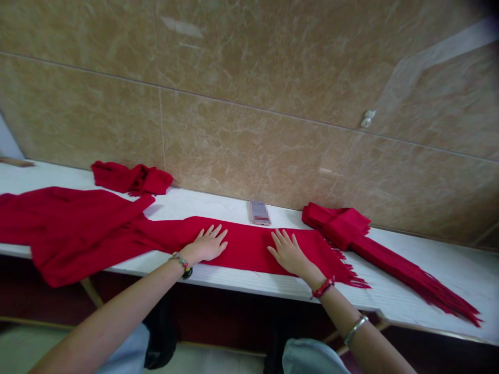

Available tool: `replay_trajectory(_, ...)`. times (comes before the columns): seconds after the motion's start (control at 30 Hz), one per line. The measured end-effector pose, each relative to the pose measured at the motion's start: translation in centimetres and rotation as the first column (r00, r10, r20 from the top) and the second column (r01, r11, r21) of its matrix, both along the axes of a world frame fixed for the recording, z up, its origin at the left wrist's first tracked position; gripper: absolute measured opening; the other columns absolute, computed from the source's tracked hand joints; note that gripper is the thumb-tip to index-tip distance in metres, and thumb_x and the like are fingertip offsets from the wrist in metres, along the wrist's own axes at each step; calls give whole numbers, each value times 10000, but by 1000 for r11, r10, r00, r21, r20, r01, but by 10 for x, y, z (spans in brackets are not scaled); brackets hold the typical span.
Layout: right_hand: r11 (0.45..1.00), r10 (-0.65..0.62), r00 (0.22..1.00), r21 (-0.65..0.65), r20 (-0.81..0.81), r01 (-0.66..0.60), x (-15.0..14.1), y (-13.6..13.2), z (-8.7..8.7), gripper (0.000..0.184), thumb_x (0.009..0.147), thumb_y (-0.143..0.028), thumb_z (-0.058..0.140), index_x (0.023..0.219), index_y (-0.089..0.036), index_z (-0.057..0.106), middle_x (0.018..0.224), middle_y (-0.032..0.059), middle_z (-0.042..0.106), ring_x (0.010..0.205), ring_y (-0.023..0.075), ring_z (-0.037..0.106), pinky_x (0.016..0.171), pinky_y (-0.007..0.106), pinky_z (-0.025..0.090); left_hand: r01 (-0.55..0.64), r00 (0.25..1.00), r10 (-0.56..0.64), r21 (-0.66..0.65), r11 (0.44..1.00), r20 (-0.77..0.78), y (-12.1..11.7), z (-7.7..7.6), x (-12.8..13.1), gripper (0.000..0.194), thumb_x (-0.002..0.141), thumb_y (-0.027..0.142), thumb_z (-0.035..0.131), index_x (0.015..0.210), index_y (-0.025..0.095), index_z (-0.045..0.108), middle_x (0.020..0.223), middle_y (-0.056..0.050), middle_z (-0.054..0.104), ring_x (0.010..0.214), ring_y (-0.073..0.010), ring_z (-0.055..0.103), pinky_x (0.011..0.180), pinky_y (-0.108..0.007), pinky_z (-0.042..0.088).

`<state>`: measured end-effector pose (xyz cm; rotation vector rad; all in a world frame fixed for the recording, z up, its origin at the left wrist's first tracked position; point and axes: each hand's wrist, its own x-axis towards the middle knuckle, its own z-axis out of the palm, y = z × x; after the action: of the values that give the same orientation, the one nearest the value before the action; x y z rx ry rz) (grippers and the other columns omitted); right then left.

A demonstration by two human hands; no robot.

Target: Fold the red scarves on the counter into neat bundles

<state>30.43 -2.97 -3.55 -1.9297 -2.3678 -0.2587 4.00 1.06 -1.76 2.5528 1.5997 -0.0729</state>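
Note:
A red fringed scarf (249, 248) lies along a narrow white table, flat in the middle and bunched in loose folds toward the left. My left hand (208, 244) rests on the flat part with its fingers spread. Farther right, my right hand (290, 253) also lies on the cloth, fingers apart, close to the fringed end. Neither hand grips anything. Part of the scarf's left portion droops over the front edge of the table.
Against the tiled wall (241, 145) lie a crumpled red scarf (132, 178) at the left and a folded red scarf (343, 226) at the right, its fringe stretching along the white table (436, 254). A phone (259, 213) sits behind my hands.

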Motion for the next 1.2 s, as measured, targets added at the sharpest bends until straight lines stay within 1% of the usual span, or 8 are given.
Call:
replay_trajectory(0.23,997,60,998,-54,-35,-61,15,16,10,563,903,-423,257,1381,-125,251,1447,122,213,1328,292,116,1023,543,172,57,995,-61,60,997,83,3,6,46,625,866,575,208,1398,248,202,1478,-67,29,1331,-334,-6,1010,-578,100)
replay_trajectory(0.33,991,-36,999,-132,-17,34,39,26,7,518,916,-387,245,1376,-151,265,1442,124,227,1323,291,150,1001,579,182,6,997,-2,-49,999,84,8,-1,58,668,833,633,206,1402,286,166,1478,-64,29,1319,-379,-5,969,-640,106)
replay_trajectory(0.47,973,-120,992,-191,42,126,88,28,0,444,923,-297,233,1343,-200,341,1452,94,209,1321,272,172,996,581,188,10,998,-7,-51,999,67,14,-10,56,670,824,644,205,1399,304,166,1478,-55,34,1320,-376,1,977,-637,81)
replay_trajectory(0.67,935,-345,938,-70,29,347,137,19,-3,464,917,-271,214,1323,-106,368,1401,168,307,1285,267,276,996,495,261,25,998,-21,-53,998,64,15,-9,54,674,826,650,168,1402,301,152,1477,-62,36,1317,-382,-7,974,-638,84)
replay_trajectory(0.8,962,-269,963,48,-6,269,113,12,11,500,915,-297,236,1323,-24,332,1402,211,278,1300,278,236,1013,466,249,10,998,-6,-68,998,60,11,-3,57,677,832,638,167,1406,279,151,1477,-68,34,1321,-368,-5,985,-621,84)
replay_trajectory(0.9,990,20,999,139,-36,-15,63,0,19,519,914,-338,251,1336,-44,324,1400,187,296,1309,265,217,1029,452,241,35,998,-32,-46,998,58,8,0,52,701,834,634,191,1408,233,161,1474,-91,37,1328,-343,-6,1006,-587,79)
replay_trajectory(1.0,967,238,971,96,-30,-235,19,-15,15,518,912,-371,265,1348,-99,325,1411,147,289,1314,258,201,1034,475,228,62,996,-60,-31,998,72,2,1,40,707,836,635,212,1409,224,156,1472,-93,24,1332,-322,-14,1018,-562,84)
replay_trajectory(1.2,972,233,970,-16,-70,-234,7,-24,-1,503,913,-353,286,1344,-97,336,1392,146,323,1295,248,256,1033,458,250,69,995,-68,-2,998,71,-9,-3,22,640,870,573,239,1399,214,204,1466,-96,98,1337,-297,35,1028,-538,98)
